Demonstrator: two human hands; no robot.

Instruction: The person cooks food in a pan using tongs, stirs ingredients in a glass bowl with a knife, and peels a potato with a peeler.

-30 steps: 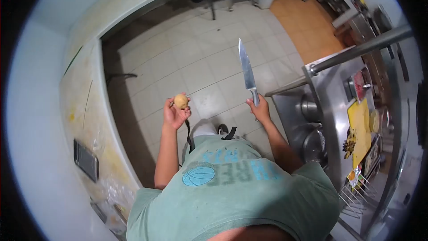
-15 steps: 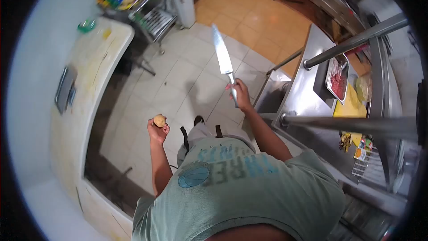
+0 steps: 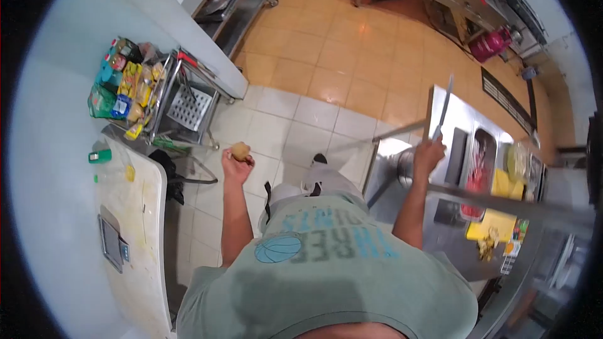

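Note:
A small round tan object, like a potato [image 3: 240, 151], rests in my left hand [image 3: 235, 167], its fingers curled around it from below, over the tiled floor. My right hand [image 3: 429, 157] is wrapped round the handle of a large knife [image 3: 445, 108], whose blade points up and away from me. That hand is over the left edge of the steel table [image 3: 441, 97]. On this table are a metal tray of red meat [image 3: 478, 169] and a yellow cutting board [image 3: 490, 224] with peel-like scraps [image 3: 487, 246] beside and on it.
A metal rail [image 3: 490, 199] crosses above the steel table. At the left stands a white table [image 3: 147, 213] with a dark flat device [image 3: 112, 242]. Behind it is a cart [image 3: 188, 110] with bagged goods [image 3: 129, 85]. A pink gas cylinder [image 3: 490, 45] stands at the back right.
The view has turned to the right, bringing the cart and orange floor further in. My right hand has moved with the knife to the steel table's edge. My left hand still holds the potato.

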